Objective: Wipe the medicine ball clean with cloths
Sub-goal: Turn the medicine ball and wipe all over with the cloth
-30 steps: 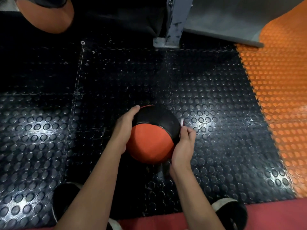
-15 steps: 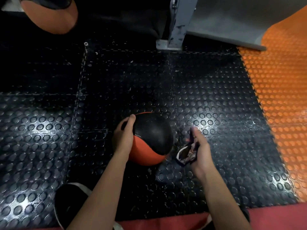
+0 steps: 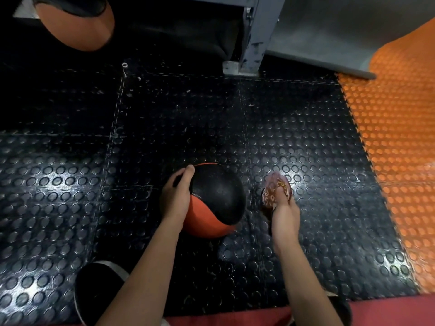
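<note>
A black and orange medicine ball (image 3: 216,198) rests on the black studded floor mat (image 3: 164,128) in front of me. My left hand (image 3: 176,196) holds its left side, thumb up on the top edge. My right hand (image 3: 283,212) is off the ball, just to its right, gripping a patterned pink and orange cloth (image 3: 274,190) bunched over the fingers. A gap of floor separates the cloth from the ball.
A second orange and black ball (image 3: 77,24) sits at the far left. A grey metal post (image 3: 254,36) with its foot stands at the back centre. Orange studded matting (image 3: 395,137) covers the right. My shoes (image 3: 98,290) show at the bottom.
My right hand came off the ball's right side and moved rightward, the cloth now bunched and visible. The ball rolled so its black panel faces up. My left hand stayed on it.
</note>
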